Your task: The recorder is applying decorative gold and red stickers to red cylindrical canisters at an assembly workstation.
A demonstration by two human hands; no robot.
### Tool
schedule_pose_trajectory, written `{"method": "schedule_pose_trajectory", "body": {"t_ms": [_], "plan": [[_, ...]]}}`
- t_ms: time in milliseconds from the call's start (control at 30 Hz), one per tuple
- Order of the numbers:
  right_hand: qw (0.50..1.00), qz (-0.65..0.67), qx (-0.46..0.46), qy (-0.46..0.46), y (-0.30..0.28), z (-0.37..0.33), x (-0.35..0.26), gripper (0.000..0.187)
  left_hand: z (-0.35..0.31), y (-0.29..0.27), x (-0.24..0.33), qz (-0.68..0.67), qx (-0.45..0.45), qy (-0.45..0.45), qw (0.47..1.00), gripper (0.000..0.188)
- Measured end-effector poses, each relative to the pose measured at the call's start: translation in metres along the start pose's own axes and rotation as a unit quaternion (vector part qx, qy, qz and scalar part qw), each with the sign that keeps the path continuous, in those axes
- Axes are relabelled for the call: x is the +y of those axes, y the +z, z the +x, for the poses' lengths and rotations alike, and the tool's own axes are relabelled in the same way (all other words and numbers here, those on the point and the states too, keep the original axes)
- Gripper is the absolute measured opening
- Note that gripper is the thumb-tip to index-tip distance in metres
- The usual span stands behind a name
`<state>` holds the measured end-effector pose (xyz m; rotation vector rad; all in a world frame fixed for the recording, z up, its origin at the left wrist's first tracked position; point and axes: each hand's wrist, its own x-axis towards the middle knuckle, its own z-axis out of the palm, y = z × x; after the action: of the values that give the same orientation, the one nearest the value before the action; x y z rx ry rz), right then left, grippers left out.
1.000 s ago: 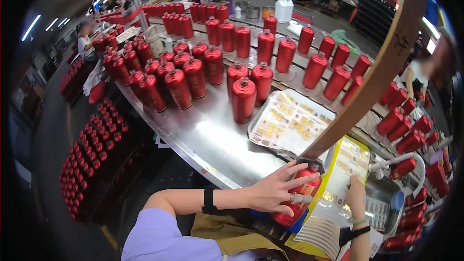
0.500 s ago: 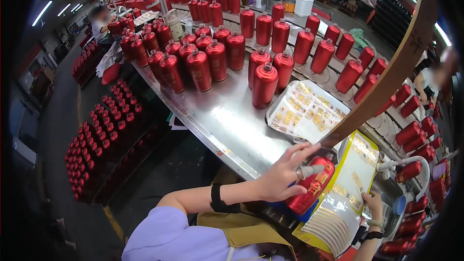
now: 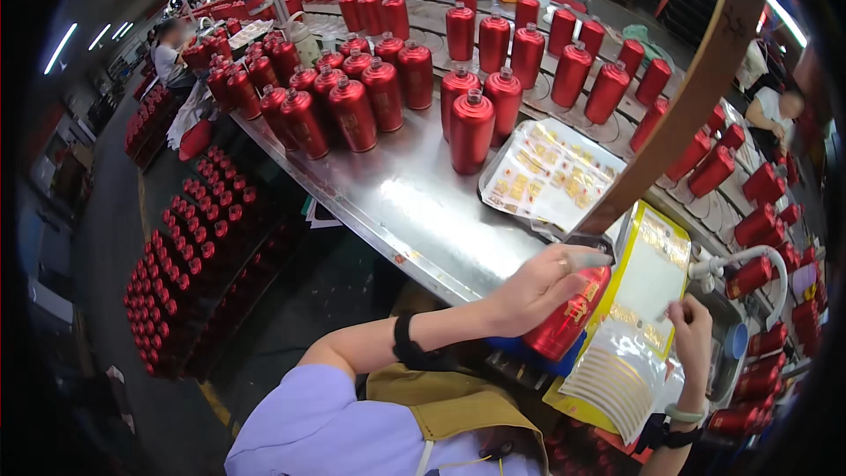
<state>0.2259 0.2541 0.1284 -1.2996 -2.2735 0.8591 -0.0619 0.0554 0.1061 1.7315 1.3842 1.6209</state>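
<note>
A red metallic bottle (image 3: 564, 322) with gold characters lies tilted in front of me on a blue support (image 3: 515, 348). My left hand (image 3: 538, 289) is curled over its upper part, a pale finger cot (image 3: 589, 259) on one finger near the bottle's neck. To the right is a yellow-edged board (image 3: 677, 222) carrying a sheet of gold stickers (image 3: 639, 324) and a fanned stack of pale curved strips (image 3: 608, 388). Above the board's right edge, my right hand (image 3: 693, 335) has thumb and fingertips pinched together. Anything between them is too small to make out.
A white tray (image 3: 539, 143) of gold stickers sits on the metal table (image 3: 414, 211), near several upright red bottles (image 3: 471, 132). A brown post (image 3: 670, 123) slants across the right side. Beyond it run a conveyor with bottles and a white curved pipe (image 3: 780, 278). Crated bottles (image 3: 189, 247) stand left.
My left hand's outstretched fingers have curled in over the bottle. My right hand has risen from the sheet's right edge, its fingers now pinched. The view has shifted slightly.
</note>
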Motion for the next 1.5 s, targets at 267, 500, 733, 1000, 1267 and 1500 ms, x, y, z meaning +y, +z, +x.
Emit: {"method": "schedule_pose_trajectory", "body": {"t_ms": [267, 500, 733, 1000, 1267, 1500], "plan": [[0.967, 0.183, -0.167, -0.052, 0.018, -0.054, -0.127, 0.015, -0.008, 0.029, 0.019, -0.368, -0.155, -0.219, 0.890, 0.041], [0.966, 0.155, -0.206, -0.023, 0.063, -0.092, -0.092, 0.017, -0.052, -0.024, 0.027, -0.147, -0.177, -0.295, 0.927, 0.021], [0.982, 0.165, -0.093, -0.019, 0.104, -0.094, -0.061, 0.021, -0.061, -0.017, -0.012, -0.295, -0.047, -0.382, 0.874, 0.017], [0.984, 0.156, -0.081, 0.001, 0.108, -0.088, -0.060, 0.024, -0.060, -0.004, -0.024, -0.240, -0.033, -0.379, 0.893, 0.014], [0.988, 0.140, -0.062, 0.015, 0.115, -0.083, -0.056, 0.022, -0.066, 0.006, -0.032, -0.233, 0.004, -0.391, 0.890, 0.022], [0.974, 0.209, -0.081, 0.035, 0.122, -0.080, -0.043, 0.019, -0.063, 0.005, -0.035, -0.406, 0.059, -0.359, 0.838, 0.041]]}}
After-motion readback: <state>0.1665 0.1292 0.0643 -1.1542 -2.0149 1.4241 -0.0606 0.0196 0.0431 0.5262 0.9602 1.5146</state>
